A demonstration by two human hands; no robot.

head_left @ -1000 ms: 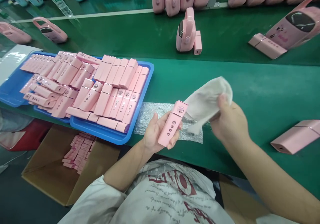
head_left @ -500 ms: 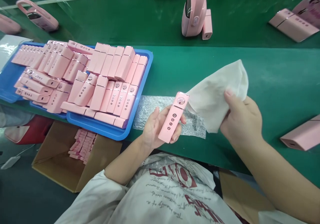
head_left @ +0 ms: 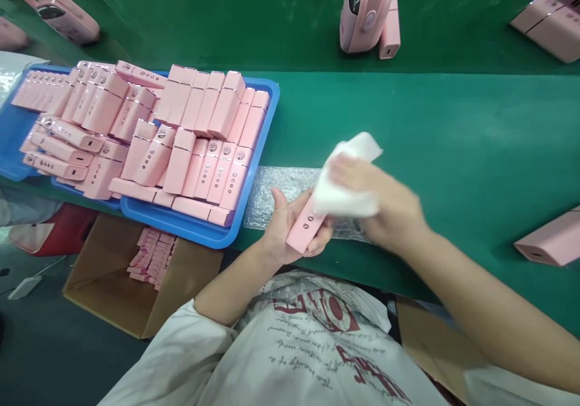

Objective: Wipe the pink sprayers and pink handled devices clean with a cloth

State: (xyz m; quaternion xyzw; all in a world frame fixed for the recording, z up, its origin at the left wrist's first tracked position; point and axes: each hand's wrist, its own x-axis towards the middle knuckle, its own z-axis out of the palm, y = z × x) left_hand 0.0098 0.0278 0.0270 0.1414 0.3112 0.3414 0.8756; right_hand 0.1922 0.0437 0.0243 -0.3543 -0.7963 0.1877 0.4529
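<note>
A pink device (head_left: 302, 232) with round buttons lies in my left hand (head_left: 280, 231), whose fingers wrap round it from beneath while the thumb stands away. My right hand (head_left: 385, 203) grips a white cloth (head_left: 342, 191), blurred by motion, and presses it over the upper end of the device. That end is hidden under the cloth. Beneath both hands a sheet of bubble wrap (head_left: 283, 182) lies on the green table (head_left: 430, 128). Left of my hands, a blue tray (head_left: 256, 170) holds several similar pink devices, some standing and some lying.
A handled pink unit (head_left: 362, 16) stands at the back beside a small pink device (head_left: 390, 31). Another pink device (head_left: 555, 240) lies at the right edge. Below the tray, a cardboard box (head_left: 106, 279) holds pink pieces.
My right hand has moved left with the cloth, which now covers the upper end of the device. My left hand still holds the device in about the same place.
</note>
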